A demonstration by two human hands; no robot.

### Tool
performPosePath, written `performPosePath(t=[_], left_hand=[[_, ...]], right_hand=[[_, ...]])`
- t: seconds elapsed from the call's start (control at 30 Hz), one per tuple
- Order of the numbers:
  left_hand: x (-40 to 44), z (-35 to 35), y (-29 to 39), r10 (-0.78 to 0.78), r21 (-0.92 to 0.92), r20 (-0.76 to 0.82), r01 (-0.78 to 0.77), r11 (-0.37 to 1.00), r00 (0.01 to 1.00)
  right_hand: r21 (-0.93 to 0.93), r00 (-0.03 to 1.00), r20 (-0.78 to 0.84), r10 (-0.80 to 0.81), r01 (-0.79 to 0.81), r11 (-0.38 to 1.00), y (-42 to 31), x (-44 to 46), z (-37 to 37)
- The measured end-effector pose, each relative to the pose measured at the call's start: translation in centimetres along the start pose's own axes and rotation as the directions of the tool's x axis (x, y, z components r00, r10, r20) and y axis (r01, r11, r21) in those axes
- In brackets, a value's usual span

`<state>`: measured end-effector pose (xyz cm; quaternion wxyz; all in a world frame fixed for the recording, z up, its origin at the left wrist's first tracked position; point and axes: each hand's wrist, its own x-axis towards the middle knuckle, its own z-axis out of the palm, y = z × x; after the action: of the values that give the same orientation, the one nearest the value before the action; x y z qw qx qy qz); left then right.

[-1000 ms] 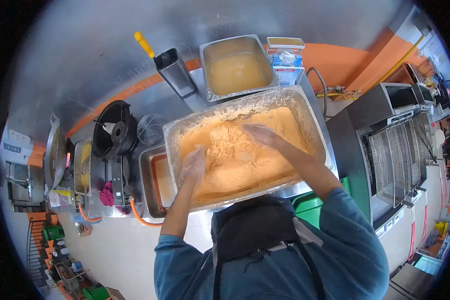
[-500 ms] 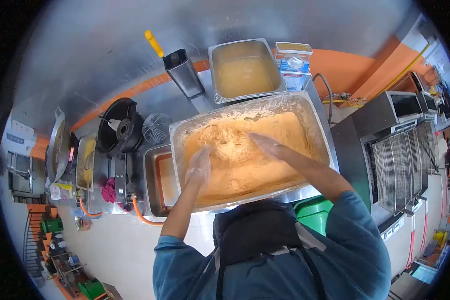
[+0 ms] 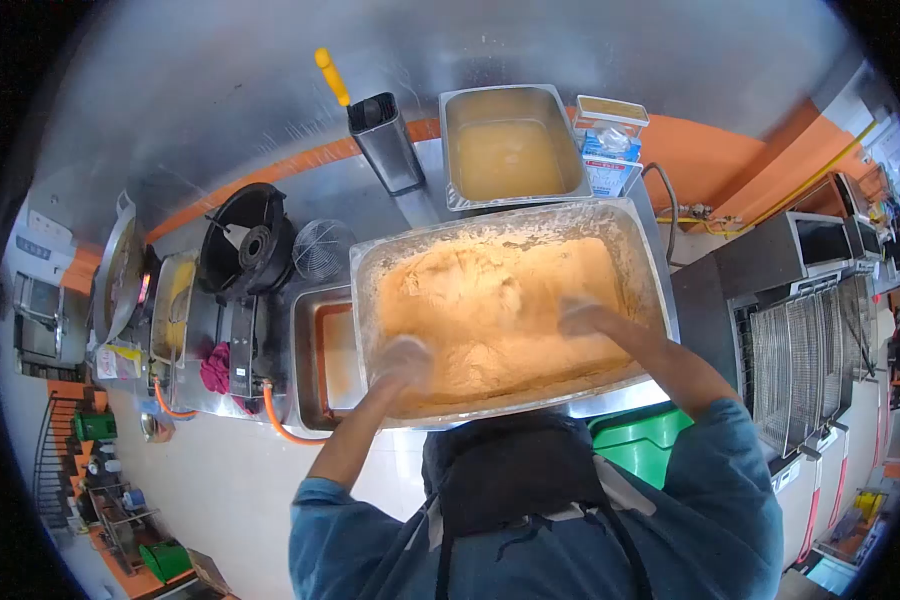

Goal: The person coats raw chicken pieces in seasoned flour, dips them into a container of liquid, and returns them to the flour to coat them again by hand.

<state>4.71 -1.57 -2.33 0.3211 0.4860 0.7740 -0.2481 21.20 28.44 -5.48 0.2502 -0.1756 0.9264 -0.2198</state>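
Observation:
A large metal pan (image 3: 660,290) holds a bed of orange-tan flour-like powder (image 3: 500,345), heaped and lumpy at the back left. My left hand (image 3: 405,362) is over the near left part of the powder, inside the pan's left wall. Over the right part of the powder is my right hand (image 3: 582,318). Both hands look pale and coated or gloved, and motion smears their fingers. Whether anything is in them does not show.
Behind the pan stands a metal tray of yellowish liquid (image 3: 510,155), beside a boxed packet (image 3: 610,160). A yellow-handled tool (image 3: 332,77) sits in a metal holder (image 3: 388,150). Leftward are a wire strainer (image 3: 322,249), a black burner part (image 3: 245,240) and a smaller pan (image 3: 310,370). A green bin (image 3: 638,440) is below.
Both hands have drawn back toward my body from the heap, the right one also shifting rightward. The heaped powder at the back has a changed shape. The view has shifted slightly.

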Motion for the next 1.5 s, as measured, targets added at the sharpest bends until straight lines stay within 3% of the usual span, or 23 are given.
performPosePath(t=[0.07,0.1,0.17,0.23,0.3,0.37,0.47,0.57,0.63,0.67,0.7,0.8,0.87,0.93,1.03,1.07,1.13,1.2,1.23,1.33,1.4,1.43,1.5], left_hand=[[-3.0,-0.7,1.7,0.247,0.052,-0.142,-0.242,0.969,0.959],[-4.2,-0.7,2.5,0.369,0.092,-0.203,-0.358,0.929,0.907],[1.9,6.5,3.2,0.343,-0.142,-0.313,-0.401,0.905,0.885],[2.6,6.8,4.6,0.161,-0.529,-0.233,-0.264,0.806,0.959],[-1.6,-0.6,7.1,-0.058,-0.867,0.141,0.152,0.474,0.988],[-0.4,0.8,6.8,-0.116,-0.97,0.012,0.039,0.238,0.993],[-1.9,-1.7,6.8,-0.247,-0.973,-0.157,-0.192,-0.125,0.956],[-1.3,-3.5,4.0,-0.331,-0.906,-0.213,-0.313,-0.285,0.919],[0.4,-3.7,1.4,-0.458,-0.974,-0.218,-0.165,0.155,0.862],[2.0,-3.6,0.4,-0.541,-0.826,-0.277,0.091,0.556,0.795],[3.4,-3.2,-0.4,-0.575,-0.486,-0.374,0.374,0.79,0.728],[7.2,-2.0,-1.2,-0.743,-0.963,-0.226,-0.03,0.268,0.63],[6.3,-5.9,0.1,-0.784,-0.989,-0.038,-0.133,-0.057,0.62],[5.1,-8.6,1.2,-0.761,-0.968,0.061,-0.149,-0.204,0.646],[6.6,-7.4,1.5,-0.654,-0.91,0.06,-0.229,-0.347,0.754],[9.4,-4.2,0.2,-0.574,-0.847,0.051,-0.269,-0.458,0.817],[9.4,-3.7,-0.5,-0.562,-0.896,0.07,-0.196,-0.399,0.824],[4.9,-6.5,0.2,-0.705,-0.995,0.094,0.082,-0.051,0.703],[7.0,-5.0,-0.2,-0.693,-0.999,0.053,0.036,-0.039,0.719],[12.8,-1.0,-0.7,-0.603,-0.954,-0.053,-0.219,-0.206,0.796],[11.2,-2.0,-0.2,-0.505,-0.687,-0.129,-0.444,-0.575,0.853],[9.6,-2.7,0.0,-0.527,-0.814,-0.071,-0.354,-0.459,0.847],[3.5,-6.0,0.6,-0.597,-0.972,0.021,-0.124,-0.2,0.802]], right_hand=[[-0.256,0.937,0.074,-0.34,0.348,0.902,5.5,1.4,9.2],[-0.191,0.959,0.2,-0.2,0.239,0.952,2.0,0.7,7.4],[-0.028,0.968,0.244,0.057,-0.051,0.998,-4.5,2.0,5.1],[0.147,0.965,0.222,0.142,-0.177,0.973,-7.1,4.3,4.6],[0.413,0.942,0.253,0.218,-0.309,0.857,-9.4,5.8,2.6],[0.752,0.845,0.313,0.434,-0.499,0.431,-11.3,6.8,0.8],[0.984,0.994,0.054,0.092,-0.038,-0.173,-5.9,7.2,5.5],[0.91,0.855,-0.395,0.337,0.315,0.269,-3.7,5.5,2.3],[0.451,0.75,-0.64,0.166,0.192,0.871,0.9,6.3,1.3],[0.456,0.777,-0.589,0.22,0.095,0.885,1.3,6.3,0.5],[0.453,0.796,-0.539,0.274,0.0,0.892,1.1,6.2,-0.9],[0.405,0.805,-0.396,0.441,-0.278,0.871,-1.1,6.0,-5.9],[0.631,0.761,-0.403,0.509,-0.172,0.757,-1.3,7.7,-5.9],[0.884,0.665,-0.461,0.587,0.289,0.367,0.1,10.7,-2.3],[0.821,0.768,-0.518,0.378,0.321,0.473,2.4,11.7,0.0],[0.862,0.79,-0.477,0.385,0.335,0.38,2.6,11.5,-0.1],[0.919,0.84,-0.393,0.375,0.348,0.186,3.0,10.9,-0.1],[0.969,0.841,-0.247,0.482,0.198,0.15,1.3,11.5,-2.0],[0.984,0.827,-0.173,0.535,0.125,0.125,0.3,11.7,-2.9],[0.777,0.769,-0.563,0.302,0.368,0.511,1.2,13.3,0.1],[0.819,0.783,-0.567,0.256,0.5,0.282,0.8,11.3,-0.6],[0.82,0.787,-0.572,0.229,0.55,0.159,0.5,10.3,-1.4],[0.941,0.867,-0.335,0.369,0.285,0.184,0.6,9.0,-3.0]])
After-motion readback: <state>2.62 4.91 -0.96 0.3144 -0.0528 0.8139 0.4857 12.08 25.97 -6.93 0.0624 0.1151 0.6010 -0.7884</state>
